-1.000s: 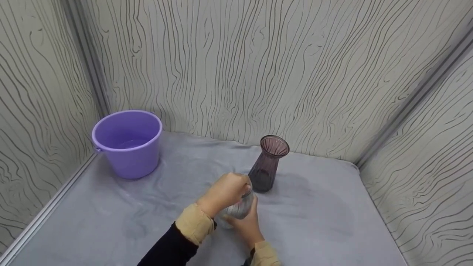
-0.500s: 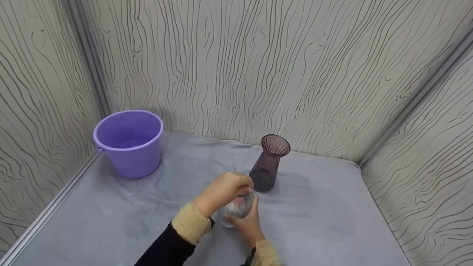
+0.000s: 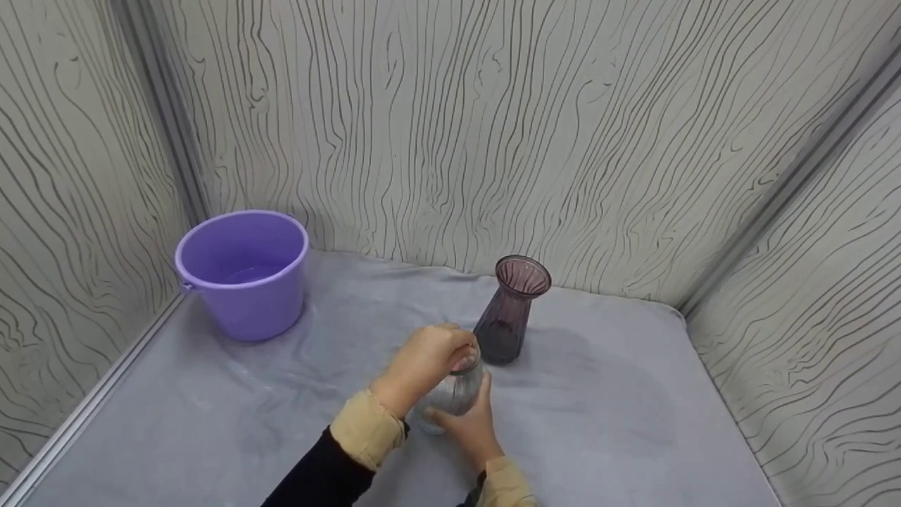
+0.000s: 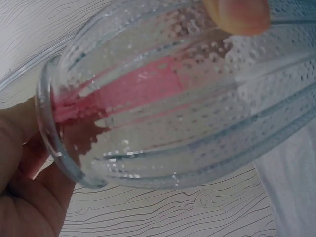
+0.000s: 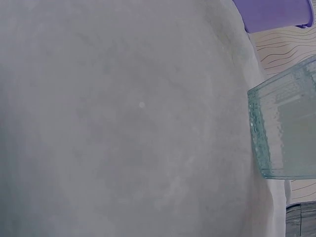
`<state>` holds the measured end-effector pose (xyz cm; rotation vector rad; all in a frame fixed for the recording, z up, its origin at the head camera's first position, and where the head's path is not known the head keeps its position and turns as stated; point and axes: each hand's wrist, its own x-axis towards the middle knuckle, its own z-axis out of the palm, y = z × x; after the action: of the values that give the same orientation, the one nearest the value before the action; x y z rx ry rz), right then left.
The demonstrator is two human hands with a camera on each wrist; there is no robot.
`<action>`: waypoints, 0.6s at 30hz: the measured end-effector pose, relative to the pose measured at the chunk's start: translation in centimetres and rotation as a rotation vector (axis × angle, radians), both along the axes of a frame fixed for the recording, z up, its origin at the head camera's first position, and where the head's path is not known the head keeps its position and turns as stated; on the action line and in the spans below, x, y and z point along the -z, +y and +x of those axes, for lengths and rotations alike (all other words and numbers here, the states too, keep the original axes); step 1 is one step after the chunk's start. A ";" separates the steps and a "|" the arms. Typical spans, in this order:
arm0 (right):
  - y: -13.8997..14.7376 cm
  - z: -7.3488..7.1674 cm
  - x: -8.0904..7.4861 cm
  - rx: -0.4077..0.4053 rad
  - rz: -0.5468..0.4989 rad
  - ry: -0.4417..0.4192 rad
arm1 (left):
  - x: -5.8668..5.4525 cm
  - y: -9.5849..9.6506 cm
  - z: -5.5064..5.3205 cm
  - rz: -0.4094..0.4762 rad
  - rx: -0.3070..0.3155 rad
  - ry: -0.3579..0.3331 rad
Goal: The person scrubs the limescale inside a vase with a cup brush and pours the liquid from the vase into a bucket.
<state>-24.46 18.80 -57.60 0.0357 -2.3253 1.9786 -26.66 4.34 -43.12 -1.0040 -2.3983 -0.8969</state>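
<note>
A clear ribbed glass vase is tilted in both hands; in the left wrist view its bumpy wall and flared lip show close up. My right hand grips the vase's body, with the right thumb on the glass. Curled at the mouth, my left hand holds the end of a long pink thing that lies inside the vase. Seen through the glass, its exact kind is unclear. In the right wrist view only the vase's base shows, without the right hand. A purple glass vase stands just behind.
A purple bucket stands at the back left of the table. A wrinkled grey cloth covers the tabletop. Panels with a wood-grain print close off the back and both sides.
My left hand has shifted slightly at the vase's mouth, and the pink thing inside has moved up toward the mouth since half a second ago. The right hand keeps its grip.
</note>
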 end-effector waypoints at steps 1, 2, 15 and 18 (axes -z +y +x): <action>0.0 0.0 0.0 0.001 0.002 -0.007 | 0.1 0.1 0.0 0.000 -0.009 0.003; 0.0 0.0 0.0 0.002 0.004 -0.012 | 0.1 0.2 0.0 -0.001 -0.017 0.005; -0.1 0.2 -0.1 0.015 0.012 -0.003 | 0.7 0.9 -0.2 -0.046 -0.060 0.010; -0.1 0.1 0.0 0.009 0.012 0.011 | 0.4 0.8 0.0 -0.049 -0.046 -0.016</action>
<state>-24.32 18.70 -57.57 0.0365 -2.3263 1.9557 -26.68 5.13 -43.52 -0.9586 -2.4572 -0.8367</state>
